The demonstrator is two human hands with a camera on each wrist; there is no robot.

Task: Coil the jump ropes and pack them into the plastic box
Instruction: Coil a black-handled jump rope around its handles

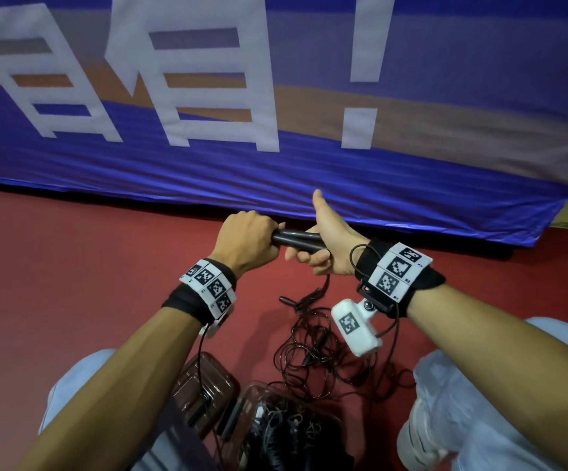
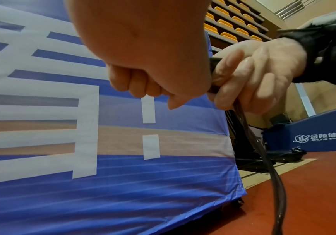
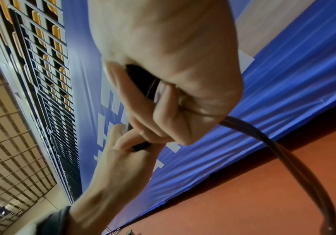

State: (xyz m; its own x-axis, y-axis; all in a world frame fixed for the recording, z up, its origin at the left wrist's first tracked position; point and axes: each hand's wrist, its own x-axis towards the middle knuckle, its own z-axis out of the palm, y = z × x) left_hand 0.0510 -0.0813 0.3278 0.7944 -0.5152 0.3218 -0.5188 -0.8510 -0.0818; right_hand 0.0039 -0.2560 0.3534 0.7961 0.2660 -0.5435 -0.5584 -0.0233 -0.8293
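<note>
From the head view, the black handles [image 1: 296, 240] are clamped crosswise between the left hand [image 1: 246, 241] and right hand [image 1: 326, 246]; loose rope [image 1: 320, 351] is piled below the grip, beside the plastic box [image 1: 207, 392]. In the left wrist view, the cord [image 2: 273, 167] is seen dropping from the right-hand grip to the floor. In the right wrist view, the same fall is shown.

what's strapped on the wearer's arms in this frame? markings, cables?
Bare forearms, no sleeves. Each wrist has a black strap with white blocks of black square fiducial tags: left wristband, right wristband. A tagged white camera module hangs under the right wrist. Thin black cables run from both.
</note>
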